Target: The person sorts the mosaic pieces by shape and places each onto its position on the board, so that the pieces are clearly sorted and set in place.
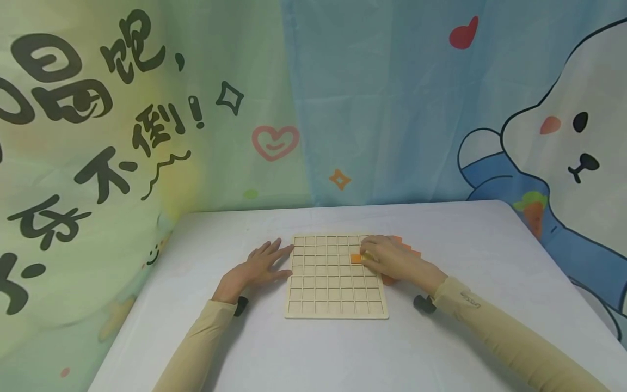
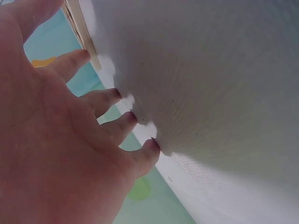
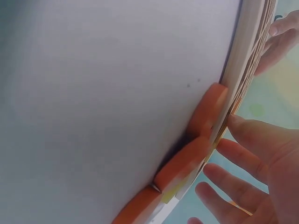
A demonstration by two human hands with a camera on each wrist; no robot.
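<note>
A square light wooden grid board point(image 1: 323, 294) lies flat on the white table. My left hand point(image 1: 262, 265) rests at its left edge with fingers spread, index finger and thumb at the rim; the left wrist view shows the same spread fingers point(image 2: 107, 100) touching down on the cloth and board side. On the board's upper right, my right hand point(image 1: 392, 258) pinches a small yellow tile, mostly covered by the fingers. An orange tile point(image 1: 355, 259) sits in a cell just left of it. Thumb and index fingertips of the right hand point(image 3: 252, 163) meet the board's top in the right wrist view.
Several orange pieces point(image 3: 184, 161) lie on the table against the board's right side, partly under my right hand. A yellow piece point(image 3: 175, 192) shows among them. Behind the table hangs a printed curtain point(image 1: 372, 109).
</note>
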